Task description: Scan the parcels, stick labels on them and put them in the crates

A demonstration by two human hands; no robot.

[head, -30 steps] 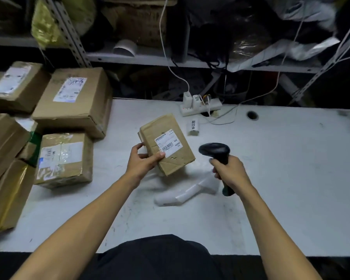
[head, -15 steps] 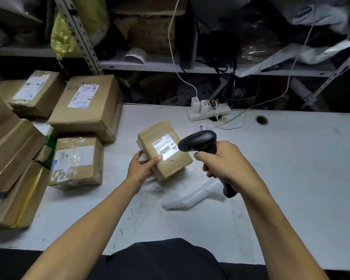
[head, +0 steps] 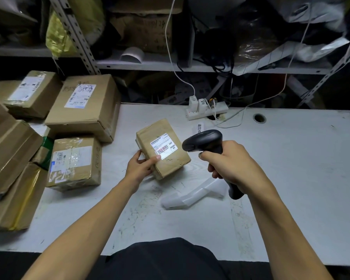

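My left hand (head: 140, 165) grips a small brown parcel (head: 171, 162) by its near left corner, thumb on the edge of its white barcode label (head: 163, 147). The parcel is tilted up from the white table (head: 291, 178). My right hand (head: 230, 164) holds a black handheld scanner (head: 203, 141) by its handle. The scanner's head points left at the label from a short distance, and red light lies across the barcode.
Several brown parcels (head: 85, 106) are stacked on the table's left side. A strip of white label backing (head: 190, 197) lies under my right hand. A power strip (head: 206, 110) with cables sits at the table's back edge. Cluttered shelves (head: 170, 63) rise behind.
My right hand has lifted the scanner and swung it left until its head sits just beside the label. The parcel in my left hand has stayed nearly in place.
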